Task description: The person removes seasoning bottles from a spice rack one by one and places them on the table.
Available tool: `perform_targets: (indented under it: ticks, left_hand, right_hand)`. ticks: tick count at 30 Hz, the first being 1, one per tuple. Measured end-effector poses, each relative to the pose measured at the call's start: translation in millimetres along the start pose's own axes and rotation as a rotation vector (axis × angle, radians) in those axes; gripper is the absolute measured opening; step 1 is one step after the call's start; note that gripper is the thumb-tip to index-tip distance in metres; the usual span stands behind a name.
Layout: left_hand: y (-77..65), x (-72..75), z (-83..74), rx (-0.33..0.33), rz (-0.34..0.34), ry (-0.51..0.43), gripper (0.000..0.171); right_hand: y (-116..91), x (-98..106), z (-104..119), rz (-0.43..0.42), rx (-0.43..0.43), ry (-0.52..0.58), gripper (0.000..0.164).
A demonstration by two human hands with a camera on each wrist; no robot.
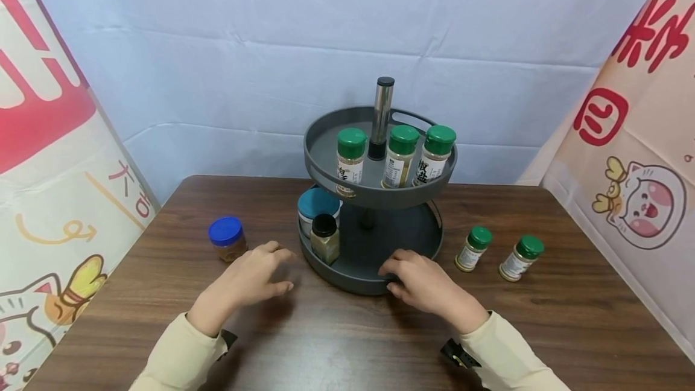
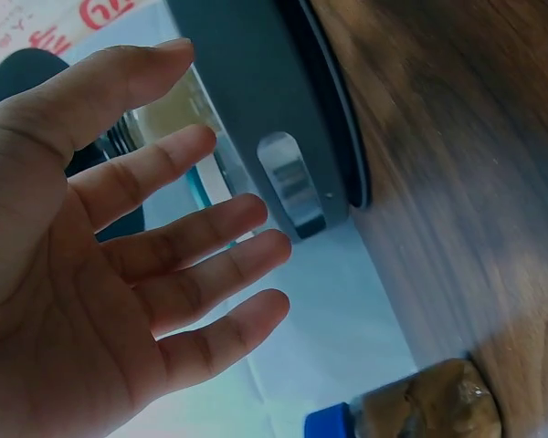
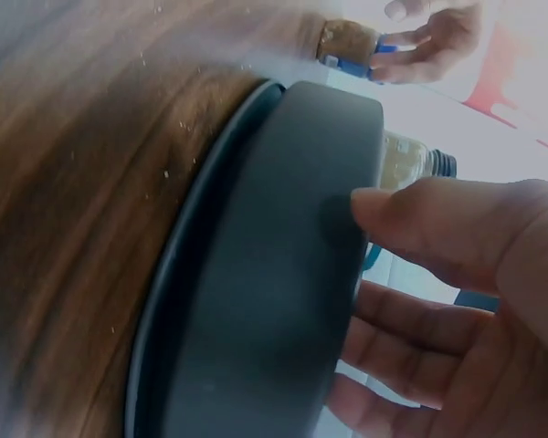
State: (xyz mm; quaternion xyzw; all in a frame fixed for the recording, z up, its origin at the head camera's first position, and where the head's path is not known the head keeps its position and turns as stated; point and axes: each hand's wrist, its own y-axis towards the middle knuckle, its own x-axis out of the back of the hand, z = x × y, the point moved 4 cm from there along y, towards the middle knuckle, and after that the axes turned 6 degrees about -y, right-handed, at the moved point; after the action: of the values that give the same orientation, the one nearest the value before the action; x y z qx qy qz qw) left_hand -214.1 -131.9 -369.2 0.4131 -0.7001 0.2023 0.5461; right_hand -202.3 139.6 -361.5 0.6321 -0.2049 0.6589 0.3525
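Observation:
A dark grey two-tier turntable rack [image 1: 347,282] stands on the table. My right hand [image 1: 420,282] is at the front right of its lower tray. In the right wrist view the thumb [image 3: 384,212] lies on the outer side of the rim and the fingers reach over the inner side, pinching the tray wall [image 3: 265,265]. My left hand [image 1: 250,276] hovers left of the rack with fingers spread, holding nothing. On the lower tray sit a black-capped spice jar [image 1: 325,243] and a blue-lidded tub [image 1: 315,205]. Three green-capped shakers [image 1: 350,162] stand on the upper tray.
A jar with a blue lid [image 1: 227,237] stands on the table beyond my left hand. Two small green-capped shakers, one nearer the rack [image 1: 472,250] and one farther right [image 1: 520,259], stand at the right. A pale cloth [image 1: 244,89] hangs behind the table.

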Motion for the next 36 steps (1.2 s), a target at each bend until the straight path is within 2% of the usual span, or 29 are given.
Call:
perform_targets:
  ticks: [8,13,20,27,36]
  left_hand:
    - [0.2,-3.7,10.3,0.057,0.030,-0.035,0.045]
    - [0.5,-5.2,13.0,0.068,0.032,-0.037,0.044]
    - [-0.3,-6.2,12.5,0.076,0.040,-0.035,0.044]
    - [0.3,-8.4,5.6,0.034,0.046,-0.013,0.047]
    - [1.9,-12.7,-13.3,-0.049,0.048,0.028,0.044]
  right_hand:
    - [4,-7,6,-0.048,0.035,0.003,0.022]
    - [4,-8,6,-0.088,0.046,-0.007,0.022]
    - [3,-9,5,-0.095,0.045,-0.001,0.022]
    - [0,-7,3,-0.082,0.038,0.012,0.024]
    - [-7,-2,-6,-0.090,0.009,0.007,0.025]
